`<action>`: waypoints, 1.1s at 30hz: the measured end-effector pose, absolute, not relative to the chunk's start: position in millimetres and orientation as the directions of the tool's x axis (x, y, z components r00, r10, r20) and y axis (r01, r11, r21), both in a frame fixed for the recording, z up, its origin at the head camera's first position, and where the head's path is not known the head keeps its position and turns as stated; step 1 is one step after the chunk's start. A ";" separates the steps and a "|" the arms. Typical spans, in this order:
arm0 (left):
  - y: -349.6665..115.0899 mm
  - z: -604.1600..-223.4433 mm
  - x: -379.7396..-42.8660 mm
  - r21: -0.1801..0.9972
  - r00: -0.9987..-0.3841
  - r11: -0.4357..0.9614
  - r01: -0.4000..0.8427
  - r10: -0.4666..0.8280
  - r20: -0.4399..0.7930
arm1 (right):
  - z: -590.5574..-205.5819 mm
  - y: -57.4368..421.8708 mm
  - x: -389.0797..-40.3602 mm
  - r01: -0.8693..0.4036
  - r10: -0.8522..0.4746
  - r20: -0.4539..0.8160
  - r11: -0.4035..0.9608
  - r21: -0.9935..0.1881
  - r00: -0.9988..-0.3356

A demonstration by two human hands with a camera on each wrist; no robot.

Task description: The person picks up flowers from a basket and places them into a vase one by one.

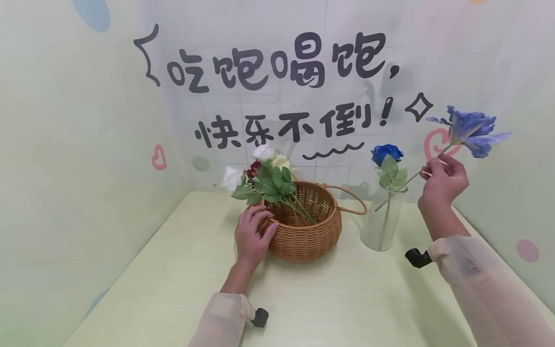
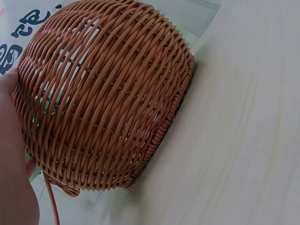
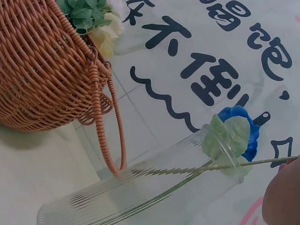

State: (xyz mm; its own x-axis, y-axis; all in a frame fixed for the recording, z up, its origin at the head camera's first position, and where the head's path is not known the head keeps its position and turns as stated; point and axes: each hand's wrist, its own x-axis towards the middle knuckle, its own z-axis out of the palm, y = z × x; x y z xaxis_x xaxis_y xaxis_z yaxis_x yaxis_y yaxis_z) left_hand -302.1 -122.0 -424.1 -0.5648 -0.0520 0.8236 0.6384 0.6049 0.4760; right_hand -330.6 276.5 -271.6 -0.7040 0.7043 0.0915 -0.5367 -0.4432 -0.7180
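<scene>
In the head view my right hand (image 1: pixel 444 182) pinches the stem of a purple-blue artificial flower (image 1: pixel 472 131). That stem slants down through the mouth of a clear glass vase (image 1: pixel 381 226), its lower end inside. A blue rose (image 1: pixel 387 155) with green leaves stands in the same vase. My left hand (image 1: pixel 253 236) grips the near left rim of a brown wicker basket (image 1: pixel 305 241). White, dark red and pale yellow flowers (image 1: pixel 263 153) lean over the basket's left side, their stems inside. The left wrist view shows the basket wall (image 2: pixel 108 93) beside the hand; most fingers are hidden there.
The basket's right handle loop (image 1: pixel 353 198) sticks out toward the vase. All stands on a pale wooden table (image 1: pixel 312 303). Behind it hangs a printed backdrop (image 1: pixel 277 29) with dark lettering, and similar sheets close off both sides.
</scene>
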 end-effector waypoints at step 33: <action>-122.6 -425.7 -301.8 0.472 -0.560 0.608 0.639 -0.053 0.827 | -317.2 261.4 -341.1 -0.402 0.673 0.200 -0.156 -0.902 -0.712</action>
State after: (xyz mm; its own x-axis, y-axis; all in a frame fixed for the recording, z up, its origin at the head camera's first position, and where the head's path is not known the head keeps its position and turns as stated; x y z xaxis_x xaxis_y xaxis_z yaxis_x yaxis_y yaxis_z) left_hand -301.8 -122.6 -425.7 -0.5595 -0.0534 0.8271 0.6390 0.6077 0.4716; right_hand -341.1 261.4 -317.2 -0.7117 0.6733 0.2003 -0.4018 -0.1562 -0.9023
